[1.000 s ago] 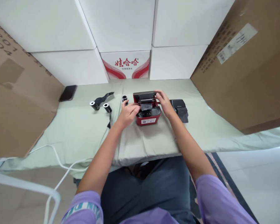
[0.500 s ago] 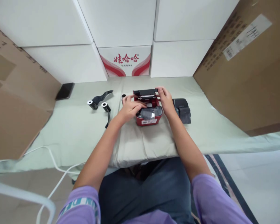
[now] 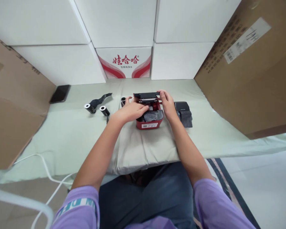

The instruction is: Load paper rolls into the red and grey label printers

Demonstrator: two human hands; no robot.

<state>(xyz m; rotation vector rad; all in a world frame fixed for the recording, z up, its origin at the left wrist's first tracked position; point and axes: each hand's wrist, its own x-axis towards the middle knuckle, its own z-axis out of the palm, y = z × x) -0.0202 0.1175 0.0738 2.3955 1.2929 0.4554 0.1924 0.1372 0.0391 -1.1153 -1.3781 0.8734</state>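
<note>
A small red and black printer (image 3: 149,124) stands on the cloth-covered table with its lid (image 3: 146,95) raised. Dark paper or film lies over its front rim, and a white label is on its front. My left hand (image 3: 130,111) is at the printer's left side, thumb reaching over the open inside and fingers around the side wall; some fingertips are hidden. My right hand (image 3: 167,103) grips the raised lid at its right end with thumb and fingers. Close to my left fingers stands a small black roll (image 3: 123,101).
Two black rolls with white cores, one (image 3: 90,108) trailing a strip and another (image 3: 104,110), lie left. A black device (image 3: 184,111) sits right of the printer. A dark flat phone-like slab (image 3: 60,93) lies far left. Cardboard boxes (image 3: 257,82) flank the table; white boxes (image 3: 124,62) stand behind.
My left hand has turned slightly, its thumb lying across the printer's inside and its index finger lifted. My right hand stays on the lid. The whole view has shifted a little.
</note>
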